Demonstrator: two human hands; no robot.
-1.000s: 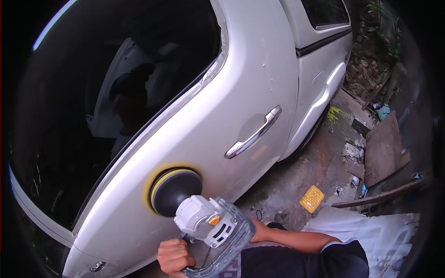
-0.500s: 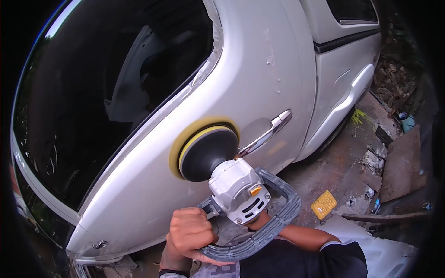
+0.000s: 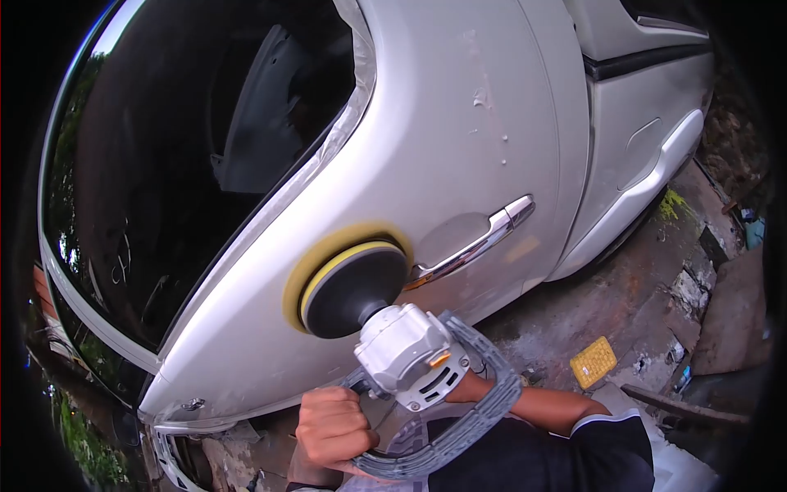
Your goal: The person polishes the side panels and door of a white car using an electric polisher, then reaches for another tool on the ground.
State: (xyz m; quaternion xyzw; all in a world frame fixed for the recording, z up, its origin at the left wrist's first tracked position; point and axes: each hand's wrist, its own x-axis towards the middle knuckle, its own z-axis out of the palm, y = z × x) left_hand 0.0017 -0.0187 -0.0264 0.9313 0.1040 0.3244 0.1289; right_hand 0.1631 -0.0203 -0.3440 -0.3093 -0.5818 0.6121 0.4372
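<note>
Near the centre of the frame, the polisher's round pad (image 3: 352, 291) has come up the white car door (image 3: 434, 156) and sits close beside the chrome door handle (image 3: 484, 242), now over a different patch. The left hand (image 3: 334, 430) is closed on the polisher (image 3: 399, 344) by its grey loop handle (image 3: 402, 466); the right hand is hidden, its grip unclear. The yellow block (image 3: 593, 362) appears farther right than before.

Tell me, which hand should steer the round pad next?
Probably the left hand: it grips the loop handle behind the round pad. The right forearm goes behind the machine, hiding its hand.
</note>
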